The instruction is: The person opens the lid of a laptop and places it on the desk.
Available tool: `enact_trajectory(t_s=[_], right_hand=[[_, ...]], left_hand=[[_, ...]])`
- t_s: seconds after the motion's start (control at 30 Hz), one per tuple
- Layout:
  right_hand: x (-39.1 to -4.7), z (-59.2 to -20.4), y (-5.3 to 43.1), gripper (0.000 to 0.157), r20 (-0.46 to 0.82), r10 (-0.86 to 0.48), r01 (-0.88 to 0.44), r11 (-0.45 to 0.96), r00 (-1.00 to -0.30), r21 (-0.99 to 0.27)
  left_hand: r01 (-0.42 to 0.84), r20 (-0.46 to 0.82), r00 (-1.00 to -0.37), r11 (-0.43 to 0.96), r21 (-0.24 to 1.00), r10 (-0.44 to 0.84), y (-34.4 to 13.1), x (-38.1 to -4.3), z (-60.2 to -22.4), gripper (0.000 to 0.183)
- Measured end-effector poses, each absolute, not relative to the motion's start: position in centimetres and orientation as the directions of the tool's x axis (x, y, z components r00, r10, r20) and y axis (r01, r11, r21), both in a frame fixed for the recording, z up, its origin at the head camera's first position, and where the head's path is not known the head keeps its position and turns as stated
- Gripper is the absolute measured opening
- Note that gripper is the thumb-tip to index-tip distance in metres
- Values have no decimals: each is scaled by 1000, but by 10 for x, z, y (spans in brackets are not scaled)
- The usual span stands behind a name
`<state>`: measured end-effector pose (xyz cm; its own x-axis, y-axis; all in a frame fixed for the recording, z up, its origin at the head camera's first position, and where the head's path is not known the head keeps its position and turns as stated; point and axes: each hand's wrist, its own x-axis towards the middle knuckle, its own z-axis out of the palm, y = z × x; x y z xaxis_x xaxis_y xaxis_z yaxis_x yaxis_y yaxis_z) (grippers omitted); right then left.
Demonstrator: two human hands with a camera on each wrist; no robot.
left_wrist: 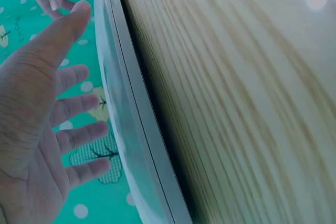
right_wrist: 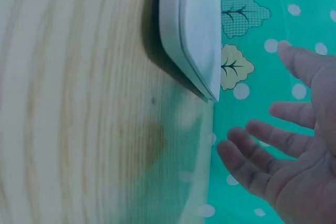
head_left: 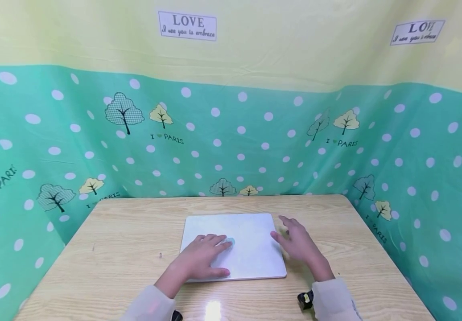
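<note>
A thin silver laptop [head_left: 255, 258] lies closed on the wooden table, with a pale bluish mark near the middle of its lid. My left hand [head_left: 204, 258] is over the left part of the lid with fingers spread. In the left wrist view, that hand [left_wrist: 31, 119] appears raised above the laptop's side edge [left_wrist: 139, 108], gripping nothing. Beside the laptop's right edge is my right hand [head_left: 297, 243], thumb apart from the fingers. From the right wrist, its fingers look loosely extended, and a gap separates the hand [right_wrist: 294, 161] from the laptop's rounded corner [right_wrist: 194, 45].
The light wood table [head_left: 126, 240] extends around the laptop. A green and yellow curtain [head_left: 223, 120] with dots and trees hangs behind it and along both sides. Dark straps or devices [head_left: 305, 299] sit at the wrists.
</note>
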<state>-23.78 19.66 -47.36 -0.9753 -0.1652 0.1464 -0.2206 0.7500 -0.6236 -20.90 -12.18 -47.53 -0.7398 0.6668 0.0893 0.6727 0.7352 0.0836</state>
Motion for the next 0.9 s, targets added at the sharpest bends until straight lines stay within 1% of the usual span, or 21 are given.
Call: enact_trajectory(t_s=[0.07, 0.17, 0.27, 0.43, 0.53, 0.7, 0.9], right_hand=[[-239, -475, 198, 65, 139, -143, -200, 720, -980, -665], [-240, -476, 200, 67, 119, -118, -167, 680, -986, -714], [-240, -478, 202, 68, 68, -101, -116, 615, -993, -780], [-239, -484, 207, 64, -19, -89, -27, 488, -996, -873], [-242, -489, 209, 61, -54, -91, 8, 440, -994, -898], [-245, -496, 210, 58, -101, -133, 46, 363, -986, -931], [-247, -504, 215, 56, -129, -172, 60, 357, -977, -932]], left_hand=[[681, 90, -732, 729, 73, 675, -117, -210, -476, 76], [691, 92, -723, 720, 68, 685, -111, -213, -480, 74], [692, 85, -721, 719, 63, 687, -105, -215, -482, 73], [714, 94, -698, 700, 24, 709, -98, -215, -481, 81], [723, 93, -688, 691, 4, 720, -95, -215, -481, 83], [721, 79, -691, 693, -4, 719, -93, -214, -481, 82], [724, 54, -689, 690, 5, 723, -91, -214, -480, 78]])
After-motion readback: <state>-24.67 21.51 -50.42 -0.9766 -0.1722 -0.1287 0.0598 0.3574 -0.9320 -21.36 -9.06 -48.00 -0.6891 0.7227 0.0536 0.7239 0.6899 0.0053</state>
